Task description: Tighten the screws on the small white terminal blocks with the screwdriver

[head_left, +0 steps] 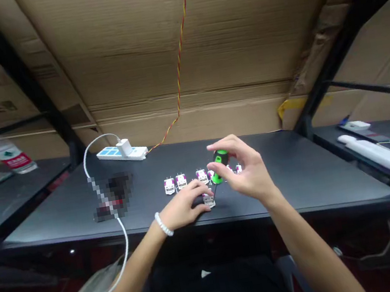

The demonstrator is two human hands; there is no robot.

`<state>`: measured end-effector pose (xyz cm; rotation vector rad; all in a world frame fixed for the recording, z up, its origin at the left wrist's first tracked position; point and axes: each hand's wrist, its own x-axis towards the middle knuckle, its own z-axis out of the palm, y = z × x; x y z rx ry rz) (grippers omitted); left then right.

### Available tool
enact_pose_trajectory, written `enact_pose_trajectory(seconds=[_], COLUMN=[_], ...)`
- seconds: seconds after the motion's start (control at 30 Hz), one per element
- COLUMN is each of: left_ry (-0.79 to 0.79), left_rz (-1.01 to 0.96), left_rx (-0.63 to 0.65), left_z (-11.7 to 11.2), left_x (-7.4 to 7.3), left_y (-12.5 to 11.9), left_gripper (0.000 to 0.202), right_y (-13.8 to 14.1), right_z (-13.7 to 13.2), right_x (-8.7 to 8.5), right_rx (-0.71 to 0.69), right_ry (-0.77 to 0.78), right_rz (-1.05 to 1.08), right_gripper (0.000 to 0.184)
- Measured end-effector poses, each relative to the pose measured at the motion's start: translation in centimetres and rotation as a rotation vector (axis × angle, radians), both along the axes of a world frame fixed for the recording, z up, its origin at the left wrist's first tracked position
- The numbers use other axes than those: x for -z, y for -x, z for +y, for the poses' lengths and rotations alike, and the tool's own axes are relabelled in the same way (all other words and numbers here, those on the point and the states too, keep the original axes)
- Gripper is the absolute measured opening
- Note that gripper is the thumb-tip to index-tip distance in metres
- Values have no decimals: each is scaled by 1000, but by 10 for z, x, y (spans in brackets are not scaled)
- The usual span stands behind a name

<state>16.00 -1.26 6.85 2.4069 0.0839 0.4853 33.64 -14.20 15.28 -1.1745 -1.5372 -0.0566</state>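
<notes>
A screwdriver (220, 157) with a green and black handle is gripped between the thumb and fingers of my right hand (247, 166). Its thin shaft points down and to the left, and the tip meets or nearly meets a small white plastic part (209, 200) near the table's front edge. Fingers of my left hand (184, 206) are closed on that part from the left, pressing it to the dark table (298, 175). Behind the hands stands a row of several similar white and purple parts (181, 181) with thin prongs; some are partly hidden by my right hand and the screwdriver.
A white power strip (139, 152) with a plugged-in charger (125, 147) lies at the back left. Its white cable (122, 229) crosses the table's left side, over a pixelated dark object (111, 198). A water bottle (13, 155) stands on the left neighbouring surface. Cardboard (232, 59) walls the back.
</notes>
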Motion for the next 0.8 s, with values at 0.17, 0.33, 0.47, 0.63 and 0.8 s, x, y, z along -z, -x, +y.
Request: enact_pose_trajectory(seconds=[0.17, 0.33, 0.47, 0.63, 0.8], left_ry=[6, 7, -1, 3, -11], left_rz=[-2, 0, 8, -5, -10], left_rx=[4, 2, -6, -6, 2], left_z=[0, 0, 0, 0, 1], left_x=[0, 0, -1, 1, 3], left_y=[0, 0, 0, 0, -1], left_gripper=[22, 22, 22, 19, 20], right_y=[-1, 1, 0, -4, 2], right_z=[-3, -5, -4, -9, 2], right_x=[-3, -5, -6, -2, 4], right_rx=[-50, -56, 67, -329, -9], right_ry=[-13, 18, -39, 185, 12], right_rz=[-57, 1, -112, 39, -49], right_gripper=[37, 21, 27, 46, 34])
